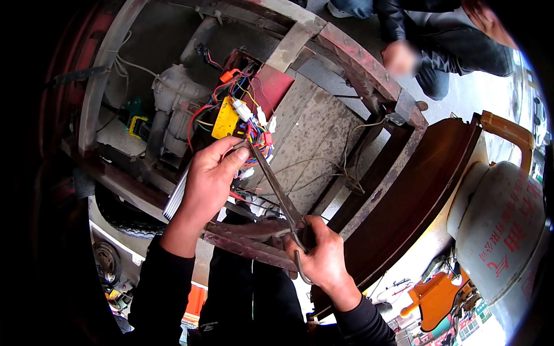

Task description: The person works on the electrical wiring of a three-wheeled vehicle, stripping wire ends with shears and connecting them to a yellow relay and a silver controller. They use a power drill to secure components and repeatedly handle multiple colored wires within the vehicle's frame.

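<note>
My right hand (321, 251) grips a pair of long metal scissors (276, 183) by the looped handles. The blades reach up and left to the fingertips of my left hand (212, 175). Thumb and forefinger of that hand are pinched together at the blade tips. A thin wire seems to be between them, but it is too small to make out surely. Just beyond the fingertips lies a bundle of coloured wires with white connectors (242, 109). A yellow box (225, 118) sits beside the bundle, and a silver finned box (176, 196) lies by my left wrist.
A rusty metal vehicle frame (358, 55) surrounds the work, with a grey motor housing (176, 92) at left and a worn board (314, 127) inside. At right stand a brown curved panel (404, 202) and a grey gas cylinder (499, 230). Another person (438, 46) crouches at the far right.
</note>
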`<state>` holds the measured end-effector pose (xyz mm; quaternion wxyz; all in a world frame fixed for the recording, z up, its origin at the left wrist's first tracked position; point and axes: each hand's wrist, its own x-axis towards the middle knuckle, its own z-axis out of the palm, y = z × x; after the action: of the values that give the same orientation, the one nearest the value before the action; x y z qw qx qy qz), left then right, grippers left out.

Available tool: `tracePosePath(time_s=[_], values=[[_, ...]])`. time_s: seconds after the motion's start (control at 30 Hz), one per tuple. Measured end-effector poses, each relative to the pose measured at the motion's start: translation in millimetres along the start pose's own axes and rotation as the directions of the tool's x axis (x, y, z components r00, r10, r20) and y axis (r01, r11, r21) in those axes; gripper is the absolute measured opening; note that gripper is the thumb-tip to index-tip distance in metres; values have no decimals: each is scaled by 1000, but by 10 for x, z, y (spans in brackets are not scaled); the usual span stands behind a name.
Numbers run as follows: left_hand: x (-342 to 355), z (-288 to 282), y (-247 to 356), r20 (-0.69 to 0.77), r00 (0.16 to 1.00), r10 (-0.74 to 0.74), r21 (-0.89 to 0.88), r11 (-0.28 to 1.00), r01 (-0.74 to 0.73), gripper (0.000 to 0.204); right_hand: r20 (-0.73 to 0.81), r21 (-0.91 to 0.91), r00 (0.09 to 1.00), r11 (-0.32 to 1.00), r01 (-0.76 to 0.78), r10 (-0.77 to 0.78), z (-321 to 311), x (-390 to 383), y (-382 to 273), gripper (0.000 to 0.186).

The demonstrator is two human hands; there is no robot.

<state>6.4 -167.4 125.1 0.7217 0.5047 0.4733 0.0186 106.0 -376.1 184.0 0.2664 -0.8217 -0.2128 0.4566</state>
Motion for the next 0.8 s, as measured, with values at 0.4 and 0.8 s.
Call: tracePosePath(time_s=[0.4, 0.8], values=[[27, -52, 76, 218, 976, 0, 115, 993, -26, 25, 53, 39, 984, 984, -175, 173, 40, -43, 60, 36], [55, -41, -48, 127, 992, 21, 132, 991, -37, 18, 40, 349, 963, 899, -264, 267, 551, -133, 85, 20]])
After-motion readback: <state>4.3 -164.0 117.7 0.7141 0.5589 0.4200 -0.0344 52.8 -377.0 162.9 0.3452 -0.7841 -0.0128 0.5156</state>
